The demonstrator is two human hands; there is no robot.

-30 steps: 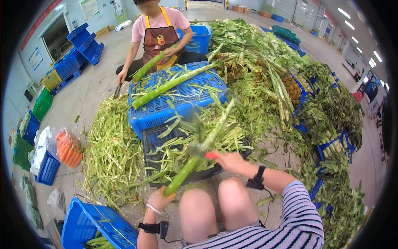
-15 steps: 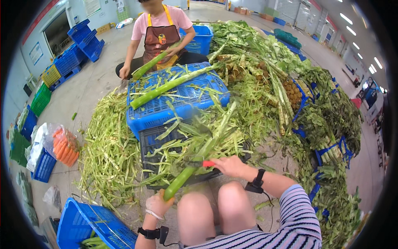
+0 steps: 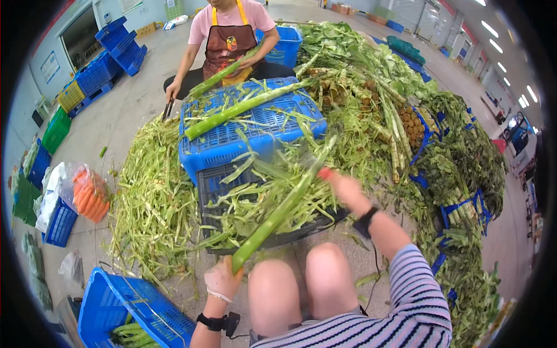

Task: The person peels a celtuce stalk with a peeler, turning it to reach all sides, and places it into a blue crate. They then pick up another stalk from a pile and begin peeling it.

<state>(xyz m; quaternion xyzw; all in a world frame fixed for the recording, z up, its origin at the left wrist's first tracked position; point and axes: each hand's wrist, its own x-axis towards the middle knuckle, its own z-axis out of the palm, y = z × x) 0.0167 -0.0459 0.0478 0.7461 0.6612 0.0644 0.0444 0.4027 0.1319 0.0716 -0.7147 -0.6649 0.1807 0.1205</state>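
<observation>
- The stalk [image 3: 272,217] slants from near left to far right over the black crate [image 3: 307,228], its far end among the peelings [image 3: 249,200].
- The left hand [image 3: 222,278] is wrapped around the stalk's near end, beside the left knee [image 3: 275,296]; this grip looks best kept firm and low, clear of the blade's path.
- The right hand [image 3: 348,188], blurred, is closed on the red handle of the tool [image 3: 325,173], by the stalk's far part; the two hands are well apart.
- Whether the blade touches the stalk cannot be told through the blur; a good stroke would keep it flat and lightly pressed, along the length.
- Turning the near end a little between strokes should bring unpeeled skin uppermost.
- The far part looks thin, so lighter pressure there seems wise, lest it bend or snap.
- Loose peelings around the stalk could catch the blade; brushing them aside would help.
</observation>
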